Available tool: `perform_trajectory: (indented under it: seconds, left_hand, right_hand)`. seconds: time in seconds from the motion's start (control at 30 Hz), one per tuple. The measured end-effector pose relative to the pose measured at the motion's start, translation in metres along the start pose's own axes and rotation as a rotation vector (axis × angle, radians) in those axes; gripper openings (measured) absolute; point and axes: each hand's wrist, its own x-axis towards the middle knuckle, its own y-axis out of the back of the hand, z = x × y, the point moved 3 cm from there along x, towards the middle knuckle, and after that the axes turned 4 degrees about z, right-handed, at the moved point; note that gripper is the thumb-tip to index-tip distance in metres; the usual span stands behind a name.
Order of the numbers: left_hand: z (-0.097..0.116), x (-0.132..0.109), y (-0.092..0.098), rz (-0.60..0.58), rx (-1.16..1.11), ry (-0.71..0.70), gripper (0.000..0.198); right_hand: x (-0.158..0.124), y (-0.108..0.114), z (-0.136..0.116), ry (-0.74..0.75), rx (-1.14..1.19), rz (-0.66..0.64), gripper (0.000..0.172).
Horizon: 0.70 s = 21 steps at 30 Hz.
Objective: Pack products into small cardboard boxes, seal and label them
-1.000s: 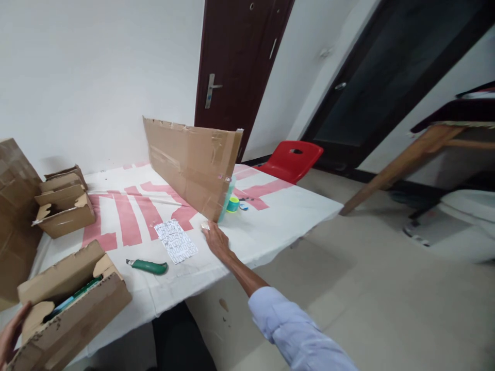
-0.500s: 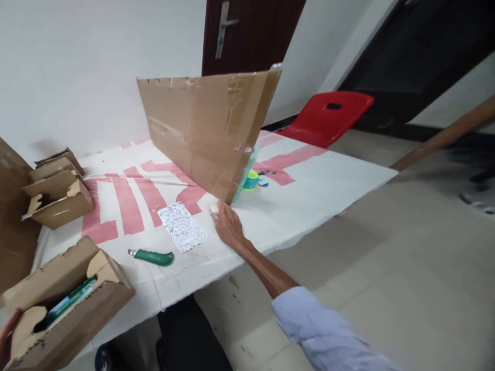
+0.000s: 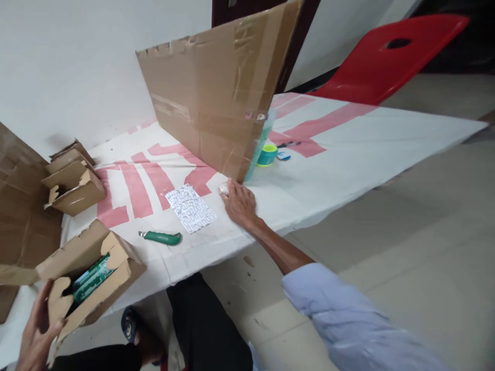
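At the lower left, my left hand grips the end of an open cardboard box, thumb and fingers on its walls. Green printed packs lie inside that box. My right hand rests on the table by the lower corner of a large upright cardboard panel. Its fingers are curled over a small, pale, shiny crumpled thing, mostly hidden. Between my hands lie a green utility knife, its blade tip showing, and a printed label sheet.
Two smaller open cardboard boxes stand at the left, beside a large carton. Behind the panel sits a teal and yellow tape roll. A red chair stands beyond the white-and-red table cover.
The view has shifted, bringing more of my left hand and of the green packs into sight. My right hand stays at the panel's lower corner.
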Motion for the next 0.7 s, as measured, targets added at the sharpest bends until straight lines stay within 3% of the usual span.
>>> perform_trajectory:
  seconds: [0.23,0.7]
  left_hand:
    - [-0.005,0.0,-0.006,-0.012,-0.165,0.027,0.114]
    - [0.016,-0.008,-0.013,-0.034,-0.314,0.094,0.132]
  right_hand:
    - [-0.001,0.008,-0.013,-0.025,0.005,0.015,0.063]
    - [-0.006,0.011,-0.017,-0.022,0.039,0.058,0.068]
